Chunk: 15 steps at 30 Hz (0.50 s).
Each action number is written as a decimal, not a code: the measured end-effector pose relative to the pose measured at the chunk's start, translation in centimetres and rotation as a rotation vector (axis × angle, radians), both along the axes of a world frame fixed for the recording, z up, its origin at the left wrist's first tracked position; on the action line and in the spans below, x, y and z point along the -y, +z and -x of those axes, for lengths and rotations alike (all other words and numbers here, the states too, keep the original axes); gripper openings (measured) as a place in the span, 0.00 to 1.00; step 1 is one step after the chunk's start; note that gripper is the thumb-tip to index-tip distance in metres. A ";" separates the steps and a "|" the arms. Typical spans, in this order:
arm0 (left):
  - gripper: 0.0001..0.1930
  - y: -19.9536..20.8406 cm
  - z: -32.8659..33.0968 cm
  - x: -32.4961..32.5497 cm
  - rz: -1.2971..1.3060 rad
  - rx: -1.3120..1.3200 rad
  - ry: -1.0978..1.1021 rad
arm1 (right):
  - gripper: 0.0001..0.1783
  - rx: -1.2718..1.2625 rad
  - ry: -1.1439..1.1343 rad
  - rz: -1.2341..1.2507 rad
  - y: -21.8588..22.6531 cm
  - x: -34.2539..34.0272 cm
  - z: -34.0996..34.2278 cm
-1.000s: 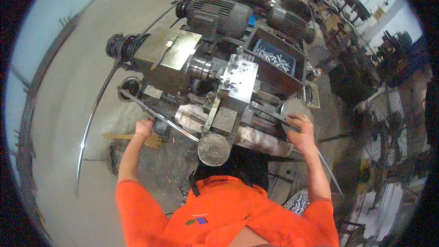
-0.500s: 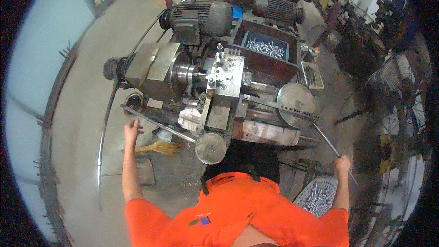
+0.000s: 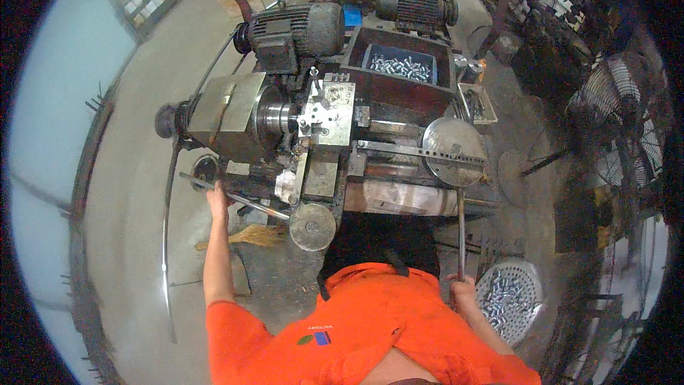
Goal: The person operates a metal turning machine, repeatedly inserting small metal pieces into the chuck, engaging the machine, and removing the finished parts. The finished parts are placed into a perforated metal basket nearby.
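I stand at a small metal lathe-like machine. My left hand [image 3: 218, 198] is closed round the long metal lever [image 3: 260, 207] on the machine's left front, which slants down to a round metal disc [image 3: 313, 227]. On the right, my right hand [image 3: 462, 289] grips the lower end of another metal lever [image 3: 461, 235], below a larger disc [image 3: 454, 151] joined to a perforated flat bar [image 3: 399, 151]. Between them sits a bright tool block [image 3: 329, 114] with upright bolts, beside the round spindle chuck [image 3: 276, 115].
A perforated metal basket [image 3: 524, 281] of small shiny metal parts is by my right arm. A blue bin [image 3: 434, 64] of similar parts stands behind the machine. Motors [image 3: 306, 28] are at the back, a straw broom [image 3: 256, 234] lies on the floor, and a fan [image 3: 613, 125] stands right.
My left hand has moved up onto its lever and closed. My right hand has swung its lever leftward, from slanting outward to nearly straight toward me. The view has shifted slightly.
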State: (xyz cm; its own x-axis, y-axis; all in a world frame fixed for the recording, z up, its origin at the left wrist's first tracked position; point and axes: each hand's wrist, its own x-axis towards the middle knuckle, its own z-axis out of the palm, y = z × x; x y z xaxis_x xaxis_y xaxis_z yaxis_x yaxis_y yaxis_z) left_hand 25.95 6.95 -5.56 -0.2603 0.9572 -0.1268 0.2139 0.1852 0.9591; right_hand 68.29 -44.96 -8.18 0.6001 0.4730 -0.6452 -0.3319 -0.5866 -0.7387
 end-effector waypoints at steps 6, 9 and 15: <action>0.21 -1.8 2.2 -1.1 -0.014 -0.018 -0.044 | 0.12 0.061 -0.067 -0.157 1.5 -1.4 1.8; 0.22 -2.0 2.5 -1.3 0.023 -0.003 -0.081 | 0.12 -0.011 -0.048 -0.116 3.5 -1.9 1.8; 0.25 1.1 1.2 -0.3 0.128 -0.113 -0.118 | 0.10 0.568 0.056 0.019 -3.0 4.3 -6.4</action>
State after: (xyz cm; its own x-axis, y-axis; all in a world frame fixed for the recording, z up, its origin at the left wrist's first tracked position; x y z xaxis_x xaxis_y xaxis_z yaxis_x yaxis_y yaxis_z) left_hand 24.79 7.30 -4.42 -0.1669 0.9598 -0.2256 0.3460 0.2713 0.8981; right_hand 74.68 -49.30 -11.18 0.8294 0.5058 -0.2372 0.1464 -0.6065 -0.7815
